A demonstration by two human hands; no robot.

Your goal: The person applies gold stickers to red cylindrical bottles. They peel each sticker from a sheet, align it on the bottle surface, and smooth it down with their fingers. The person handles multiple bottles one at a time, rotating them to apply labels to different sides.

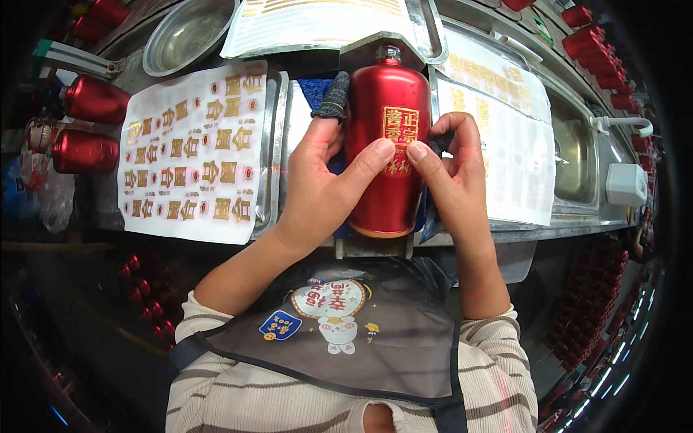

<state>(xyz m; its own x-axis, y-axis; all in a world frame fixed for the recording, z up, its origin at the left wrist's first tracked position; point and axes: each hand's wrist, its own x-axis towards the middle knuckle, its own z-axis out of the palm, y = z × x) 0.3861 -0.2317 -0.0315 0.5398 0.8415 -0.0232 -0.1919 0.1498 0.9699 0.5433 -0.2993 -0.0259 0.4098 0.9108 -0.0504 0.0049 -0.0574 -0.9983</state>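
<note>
A glossy red bottle [384,198] with a dark cap lies on its back, its neck pointing away from me, over blue cloth [315,89]. Gold lettering [401,124] with a framed block marks its front. From the left, my left hand [325,169] is closed against the bottle, thumb pressed at the lettering's edge. A dark knitted cover [333,97] wraps one of its fingertips. My right hand [456,169] grips the other side, thumb on the lower lettering and fingers curled, partly hidden. Both thumb tips nearly meet.
A sheet of gold decals [195,151] lies on a metal tray at left; more sheets [512,151] lie at right and far. A metal bowl [189,36] stands far left. Red bottles [86,151] sit at the left edge. A sink [574,155] is at right.
</note>
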